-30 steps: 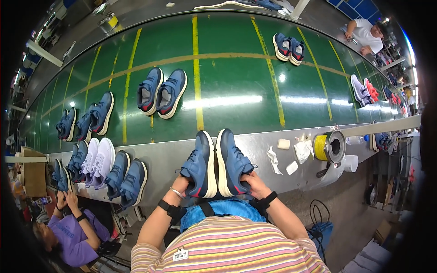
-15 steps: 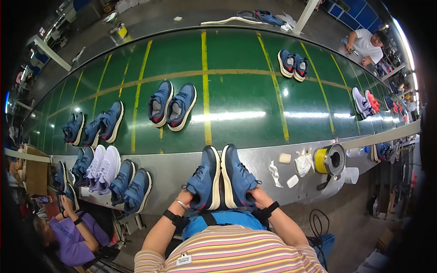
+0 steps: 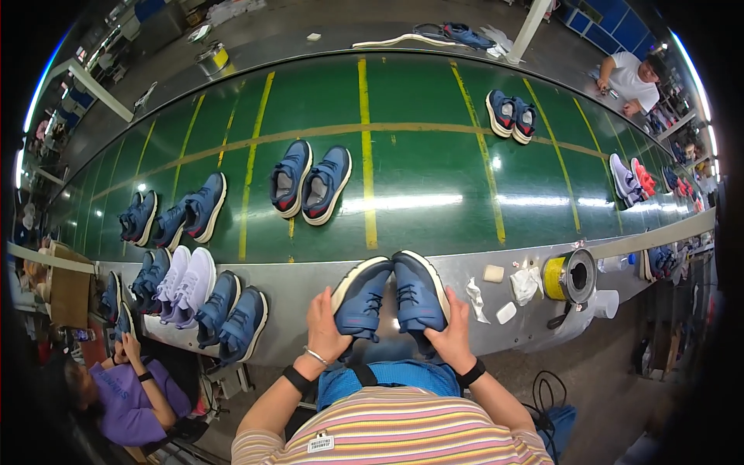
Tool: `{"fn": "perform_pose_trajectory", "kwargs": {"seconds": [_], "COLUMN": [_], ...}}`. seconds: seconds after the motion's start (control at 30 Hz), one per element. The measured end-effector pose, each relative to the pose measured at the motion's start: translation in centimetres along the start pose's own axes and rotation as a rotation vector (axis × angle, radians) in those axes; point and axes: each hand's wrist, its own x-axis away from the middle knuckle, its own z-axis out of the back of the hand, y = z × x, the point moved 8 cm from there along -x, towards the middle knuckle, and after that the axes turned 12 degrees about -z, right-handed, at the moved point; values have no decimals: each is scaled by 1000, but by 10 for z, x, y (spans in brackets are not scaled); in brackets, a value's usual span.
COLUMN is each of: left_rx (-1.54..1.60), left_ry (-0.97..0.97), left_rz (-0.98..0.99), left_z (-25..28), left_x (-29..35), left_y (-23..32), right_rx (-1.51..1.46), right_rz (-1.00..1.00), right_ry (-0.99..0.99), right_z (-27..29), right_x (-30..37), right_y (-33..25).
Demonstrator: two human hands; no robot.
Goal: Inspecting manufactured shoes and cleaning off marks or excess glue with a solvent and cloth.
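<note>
Grip: the left hand (image 3: 322,325) clasps the left blue sneaker (image 3: 359,301) by its outer side; the right hand (image 3: 456,333) clasps the right blue sneaker (image 3: 418,296) likewise. Both sneakers (toes close together, directed toward twelve o'clock) are located over the metal ledge (image 3: 298,296). From this pair, a yellow-banded can (image 3: 559,277) sits at three o'clock, lavender sneakers (image 3: 194,287) at nine, another blue pair (image 3: 326,184) at eleven on the green belt (image 3: 434,225).

green belt (image 3: 426,174) with yellow lines (image 3: 363,93) — grey floor (image 3: 341,17), blue panels (image 3: 610,31) — strip lights (image 3: 20,168)
</note>
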Motion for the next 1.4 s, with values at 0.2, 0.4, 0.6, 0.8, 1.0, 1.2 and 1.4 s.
{"fn": "perform_pose_trajectory", "kwargs": {"seconds": [0.2, 0.4, 0.6, 0.8, 1.0, 1.2, 1.4], "left_rx": [256, 315, -250, 399, 673, 963, 1005], "left_ry": [-347, -331, -225, -357, -381, -291, -19], "left_rz": [142, 263, 25, 212, 298, 681, 955], "left_z": [-51, -50, -10, -43, -67, -74, -38], "left_x": [16, 28, 6, 10, 12, 14, -6], "left_y": [-40, -36, 0, -69, -90, -106, -64], "right_rx": [-86, -537, -667, -688, -808, -916, -1109], "right_rz": [-31, -273, -358, -317, -414, -567, -528], "right_ry": [-251, -483, -565, -634, -636, -598, -460], "right_z": [-31, -51, -56, -56, -60, -53, -37], "right_x": [-12, -28, -24, -26, -34, -40, -53], "right_y": [15, 52, 58, 57, 53, 36, 24]}}
